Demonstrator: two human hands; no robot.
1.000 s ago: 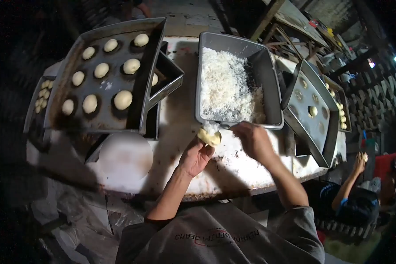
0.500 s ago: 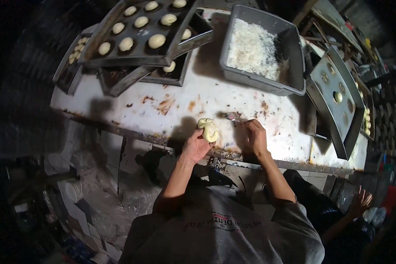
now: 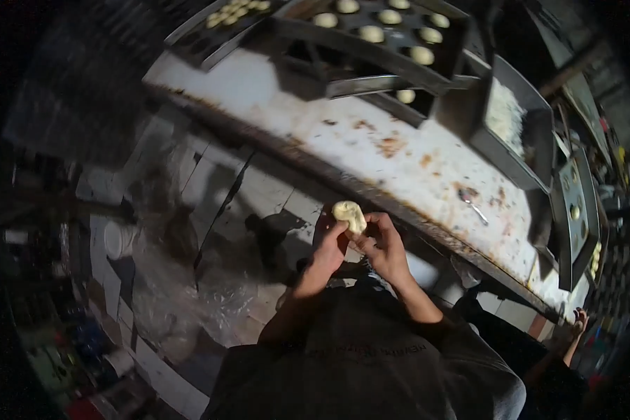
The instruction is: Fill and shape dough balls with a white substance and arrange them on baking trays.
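A pale, soft piece of dough point(image 3: 350, 215) is held in front of my body, just off the near edge of the table. My left hand point(image 3: 327, 250) grips it from the left, thumb pressed on its near side. From the right, the fingers of my right hand point(image 3: 386, 253) close on the same piece and pinch its lower edge. The dough looks folded, with a hollow in its middle. A metal spoon point(image 3: 476, 208) lies on the stained white tabletop point(image 3: 280, 108), out of both hands. The fingertips behind the dough are partly hidden.
Stacked metal trays point(image 3: 360, 50) with dough balls stand at the far side. Beside them is a grey bin point(image 3: 507, 157) of white, crumbly filling. Another tray point(image 3: 565, 245) leans at the right, near a co-worker's hand point(image 3: 579, 322). A white bucket point(image 3: 117, 239) sits on the floor.
My right hand has let go of the spoon, now lying on the table, and has come over to the dough. The view has turned left, and the dough is now off the table's edge.
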